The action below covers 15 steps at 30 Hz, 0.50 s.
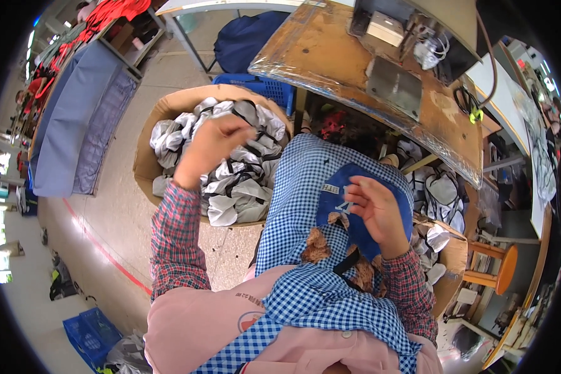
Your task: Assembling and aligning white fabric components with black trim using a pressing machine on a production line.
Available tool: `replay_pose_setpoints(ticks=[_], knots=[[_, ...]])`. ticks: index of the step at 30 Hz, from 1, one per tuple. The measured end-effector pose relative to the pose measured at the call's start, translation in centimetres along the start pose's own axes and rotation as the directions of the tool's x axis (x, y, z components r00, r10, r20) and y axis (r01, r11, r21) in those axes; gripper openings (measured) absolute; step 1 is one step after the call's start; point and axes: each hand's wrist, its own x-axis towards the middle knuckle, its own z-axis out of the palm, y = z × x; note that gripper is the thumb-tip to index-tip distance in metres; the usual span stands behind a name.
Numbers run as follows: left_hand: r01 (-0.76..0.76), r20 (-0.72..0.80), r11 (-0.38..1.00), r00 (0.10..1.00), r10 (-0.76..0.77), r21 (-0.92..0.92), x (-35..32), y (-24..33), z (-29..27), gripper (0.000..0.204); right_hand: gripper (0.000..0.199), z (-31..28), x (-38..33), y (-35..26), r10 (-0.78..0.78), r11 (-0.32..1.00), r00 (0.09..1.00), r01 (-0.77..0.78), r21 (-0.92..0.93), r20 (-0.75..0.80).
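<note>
- Where the left hand [209, 146] reaches over the round cardboard bin [149, 168], its fingers are curled together above the grey and white fabric pieces [237, 181]; whether it grips one I cannot tell.
- The right hand [377, 212] hovers, fingers loosely apart, over the blue apron patch [346, 218] on the person's lap.
- A small pale rectangular label [330, 187] sits on the checked apron [305, 187], just beside that patch.
- A blue plastic crate [258, 87] stands behind the bin, by the worn wooden worktable [330, 56].
</note>
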Motion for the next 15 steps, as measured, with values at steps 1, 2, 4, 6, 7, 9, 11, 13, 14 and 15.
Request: replay_pose_setpoints(ticks=[1, 2, 4, 6, 7, 9, 11, 13, 14, 15], knots=[[-0.092, 0.062, 0.995, 0.994, 0.090, 0.029, -0.2, 1.7, 1.6, 0.014, 0.031, 0.8, 0.2, 0.2, 0.028, 1.000, 0.999, -0.028, -0.015, 0.032], [-0.236, 0.107, 0.971, 0.967, 0.232, 0.027, -0.4, 3.3, 3.5, 0.011, 0.032, 1.5, 0.4, 0.4, 0.032, 0.999, 0.993, -0.031, -0.008, 0.112], [-0.396, 0.224, 0.917, 0.891, 0.395, -0.040, -0.7, 5.9, 7.3, 0.011, 0.032, 2.5, 1.2, 1.1, 0.159, 0.987, 0.981, -0.161, 0.011, 0.109], [-0.499, 0.277, 0.844, 0.797, 0.537, -0.199, -2.1, 8.0, 11.3, 0.011, 0.032, 2.6, 1.6, 1.9, 0.188, 0.979, 0.967, -0.198, 0.042, 0.172], [-0.559, 0.326, 0.816, 0.752, 0.574, -0.148, -2.8, 8.7, 12.6, 0.010, 0.032, 2.6, 1.9, 2.4, 0.170, 0.981, 0.964, -0.185, 0.055, 0.204], [-0.672, 0.416, 0.738, 0.655, 0.631, -0.059, -3.7, 9.4, 14.4, 0.009, 0.030, 2.0, 1.8, 2.9, 0.201, 0.979, 0.966, -0.205, 0.007, 0.165], [-0.682, 0.409, 0.722, 0.630, 0.661, -0.117, -3.9, 9.4, 15.2, 0.010, 0.029, 1.2, 1.3, 3.2, 0.172, 0.982, 0.957, -0.184, 0.032, 0.233], [-0.672, 0.424, 0.725, 0.618, 0.662, -0.152, -4.1, 9.7, 15.5, 0.011, 0.029, 0.9, 0.9, 3.4, 0.156, 0.986, 0.966, -0.163, 0.015, 0.207], [-0.661, 0.442, 0.733, 0.617, 0.651, -0.158, -4.2, 10.0, 15.7, 0.012, 0.029, 0.8, 0.6, 3.3, 0.135, 0.991, 0.977, -0.134, -0.014, 0.168], [-0.638, 0.505, 0.756, 0.609, 0.612, -0.146, -4.1, 10.4, 15.7, 0.013, 0.029, 0.8, 0.4, 3.1, 0.101, 0.995, 0.981, -0.098, -0.028, 0.163]])
